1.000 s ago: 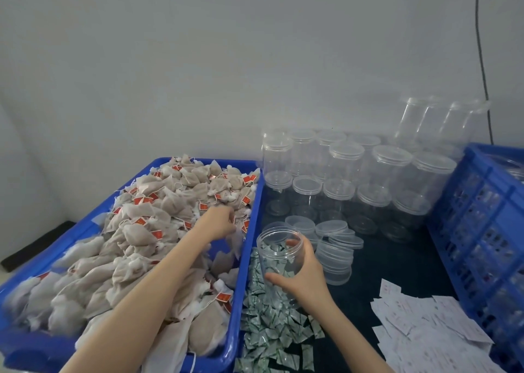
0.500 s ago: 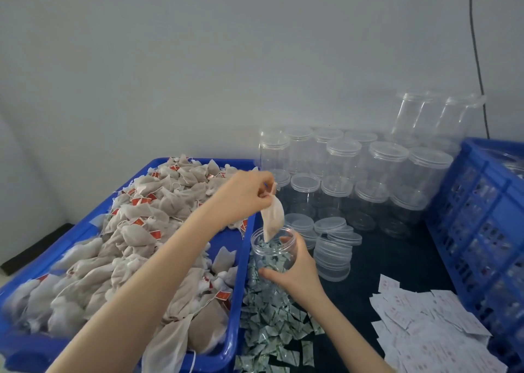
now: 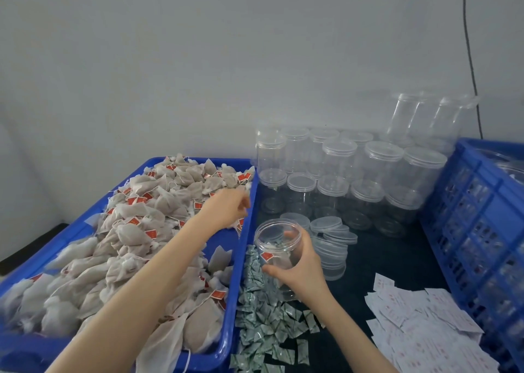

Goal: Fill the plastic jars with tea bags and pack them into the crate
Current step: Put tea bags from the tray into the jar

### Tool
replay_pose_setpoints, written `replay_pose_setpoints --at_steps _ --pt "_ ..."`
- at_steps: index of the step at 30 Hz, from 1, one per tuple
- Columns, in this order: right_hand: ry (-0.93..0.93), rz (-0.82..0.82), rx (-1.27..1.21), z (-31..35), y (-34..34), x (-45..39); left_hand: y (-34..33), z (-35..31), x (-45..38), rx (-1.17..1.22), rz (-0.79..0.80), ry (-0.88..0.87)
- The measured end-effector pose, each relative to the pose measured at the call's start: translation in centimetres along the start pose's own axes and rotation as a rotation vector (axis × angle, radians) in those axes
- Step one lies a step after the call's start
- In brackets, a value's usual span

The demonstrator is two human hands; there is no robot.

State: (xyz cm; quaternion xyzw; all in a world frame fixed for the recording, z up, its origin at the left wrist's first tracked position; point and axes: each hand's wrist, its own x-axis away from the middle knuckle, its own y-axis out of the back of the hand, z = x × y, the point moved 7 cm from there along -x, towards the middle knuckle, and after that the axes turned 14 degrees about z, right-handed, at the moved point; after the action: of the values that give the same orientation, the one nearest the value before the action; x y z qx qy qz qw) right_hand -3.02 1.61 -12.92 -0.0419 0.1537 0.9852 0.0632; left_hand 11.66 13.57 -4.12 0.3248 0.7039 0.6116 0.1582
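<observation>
The right hand [image 3: 302, 270] grips an open jar [image 3: 277, 247] with its fingers curled around it, just right of the blue tray [image 3: 241, 259]; one tea bag lies inside. Farther, the left hand [image 3: 226, 208] reaches over the tea bags [image 3: 136, 230]; I cannot tell its fingers. The crate [image 3: 482, 216] stands at right.

The left hand [image 3: 226, 206] is stretched forward at the end of a long bare forearm, palm down, its blurred fingers loosely bent; whether they hold anything cannot be told. The right hand [image 3: 302, 267] sits nearer the body, wrist bent, thumb and fingers curled round the side of an open jar [image 3: 279, 245], holding it upright.
</observation>
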Motion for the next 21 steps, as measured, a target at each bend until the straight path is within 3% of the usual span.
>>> replay_pose_setpoints --at_steps 3,5,14,21 --pt "-0.011 0.005 0.003 -0.2 0.0 0.1 -6.5 3.8 -0.1 -0.238 0.453 0.224" --pt "-0.011 0.012 0.010 -0.4 0.0 0.1 -8.8 4.9 0.4 -0.208 0.542 0.268" --pt "-0.029 0.012 0.020 -0.9 0.2 -0.3 -6.0 4.4 -0.3 -0.143 0.206 0.216" --pt "-0.036 0.018 0.014 -1.0 0.1 -0.9 3.2 0.1 3.4 0.114 -0.384 0.003"
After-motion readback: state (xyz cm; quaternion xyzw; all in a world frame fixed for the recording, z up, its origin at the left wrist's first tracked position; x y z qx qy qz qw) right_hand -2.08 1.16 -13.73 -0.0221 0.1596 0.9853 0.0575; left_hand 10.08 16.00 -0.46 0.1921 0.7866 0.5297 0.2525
